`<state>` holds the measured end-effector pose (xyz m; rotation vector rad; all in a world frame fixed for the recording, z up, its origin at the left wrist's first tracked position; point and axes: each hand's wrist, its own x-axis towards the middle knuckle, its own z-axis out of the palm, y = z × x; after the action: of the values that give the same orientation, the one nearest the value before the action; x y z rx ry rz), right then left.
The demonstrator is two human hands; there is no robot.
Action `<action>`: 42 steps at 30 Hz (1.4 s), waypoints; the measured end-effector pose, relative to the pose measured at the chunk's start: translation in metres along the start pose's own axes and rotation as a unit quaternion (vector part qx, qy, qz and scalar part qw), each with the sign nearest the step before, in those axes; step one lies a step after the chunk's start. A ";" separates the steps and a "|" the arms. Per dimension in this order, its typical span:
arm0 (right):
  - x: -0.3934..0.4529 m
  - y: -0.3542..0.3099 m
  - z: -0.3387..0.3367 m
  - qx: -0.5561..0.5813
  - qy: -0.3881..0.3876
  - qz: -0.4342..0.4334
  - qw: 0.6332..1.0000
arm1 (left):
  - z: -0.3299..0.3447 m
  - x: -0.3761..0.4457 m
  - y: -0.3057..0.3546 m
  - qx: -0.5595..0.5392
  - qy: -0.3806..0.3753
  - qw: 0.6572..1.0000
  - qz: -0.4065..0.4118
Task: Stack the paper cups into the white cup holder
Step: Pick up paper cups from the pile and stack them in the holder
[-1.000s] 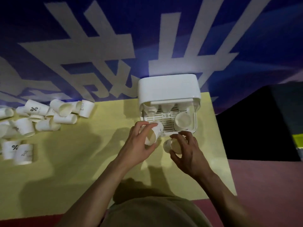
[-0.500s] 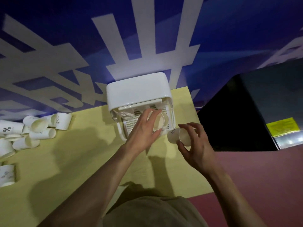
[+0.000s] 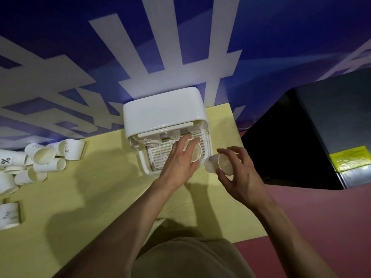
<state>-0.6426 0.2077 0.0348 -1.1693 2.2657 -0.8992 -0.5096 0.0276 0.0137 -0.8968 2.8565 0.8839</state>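
The right hand [image 3: 239, 177] is nearest, at about 4 o'clock from the white cup holder [image 3: 163, 115]; its fingers curl round one paper cup [image 3: 217, 163] that lies on its side, mouth toward the person, just beside the holder's right edge; the left hand [image 3: 178, 163] reaches into the holder's open front, and its fingers and thumb wrap a second cup [image 3: 194, 152] over the slatted tray [image 3: 158, 155]; these cups look very light and thin, so I think a hard squeeze would dent them; the best place to hold one is round the side near the rim, gently; they should slide into each other easily; further in, under the lid, more cups sit at 12 o'clock, but I cannot count them; far off at 9 o'clock on the yellow table [image 3: 90, 197] lies a loose pile of cups [image 3: 43, 159]; I count about ten there, some cut off by the edge.
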 end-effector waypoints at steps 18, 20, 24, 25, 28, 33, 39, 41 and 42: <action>0.042 -0.047 0.008 -0.014 0.000 -0.098 0.995 | -0.004 -0.005 -0.034 -0.110 -0.088 0.984 -0.104; 0.046 -0.052 0.015 -0.044 -0.023 -0.120 0.992 | -0.008 -0.020 -0.039 -0.131 -0.071 0.982 -0.118; 0.056 -0.048 0.032 -0.120 -0.055 -0.138 0.982 | -0.010 -0.045 -0.046 -0.128 -0.062 0.982 -0.126; 0.059 -0.044 0.038 -0.134 -0.059 -0.137 0.980 | -0.009 -0.048 -0.047 -0.124 -0.061 0.983 -0.125; 0.070 -0.031 0.054 -0.168 -0.073 -0.135 0.974 | -0.007 -0.054 -0.048 -0.127 -0.064 0.982 -0.124; 0.083 -0.012 0.077 -0.146 -0.100 -0.122 0.977 | -0.005 -0.055 -0.042 -0.134 -0.080 0.980 -0.125; 0.072 -0.006 0.083 -0.015 -0.120 -0.085 0.989 | -0.006 -0.047 -0.035 -0.127 -0.103 0.979 -0.126; 0.062 0.000 0.078 0.030 -0.078 -0.052 0.995 | -0.006 -0.042 -0.033 -0.144 -0.108 0.974 -0.136; 0.056 0.002 0.077 0.043 -0.062 -0.037 0.996 | -0.006 -0.040 -0.032 -0.147 -0.113 0.973 -0.139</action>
<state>-0.6265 0.1355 -0.0248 -1.2412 2.0771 -0.9165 -0.4586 0.0232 0.0096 -1.1057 2.3732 1.2969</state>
